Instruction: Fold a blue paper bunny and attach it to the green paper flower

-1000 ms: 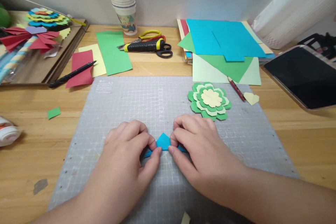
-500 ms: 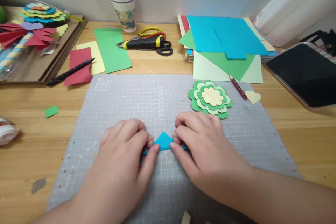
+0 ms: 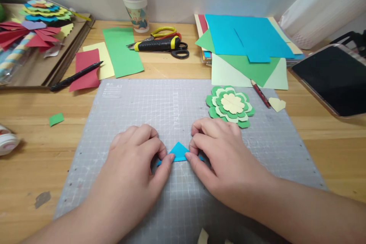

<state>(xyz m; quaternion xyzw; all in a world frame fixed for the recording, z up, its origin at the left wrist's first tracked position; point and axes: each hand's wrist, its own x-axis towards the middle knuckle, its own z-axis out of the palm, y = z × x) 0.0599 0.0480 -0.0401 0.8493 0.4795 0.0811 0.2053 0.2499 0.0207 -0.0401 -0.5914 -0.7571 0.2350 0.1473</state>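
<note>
A small piece of folded blue paper point(image 3: 179, 151) lies on the grey cutting mat point(image 3: 137, 103), its triangular point facing away from me. My left hand point(image 3: 140, 156) pinches its left side between thumb and forefinger. On the right side, my right hand point(image 3: 215, 148) pinches it the same way, with the other fingers curled. Both thumbs press near the lower folded edge, and the paper's outer corners are partly hidden by my fingers. Just beyond my right hand sits a layered green and cream paper flower point(image 3: 231, 103).
Behind the mat lie a utility knife point(image 3: 157, 45), scissors point(image 3: 180, 50) and a stack of coloured paper point(image 3: 248, 36). Paper cups point(image 3: 137, 11) stand by the wall. A pencil point(image 3: 260, 93) and a tablet point(image 3: 333, 78) are at right; a black pen point(image 3: 77, 76) rests on red paper at left.
Both hands keep their pinch on the blue paper, and a narrow strip along its lower edge now shows more clearly. The whole view has shifted slightly.
</note>
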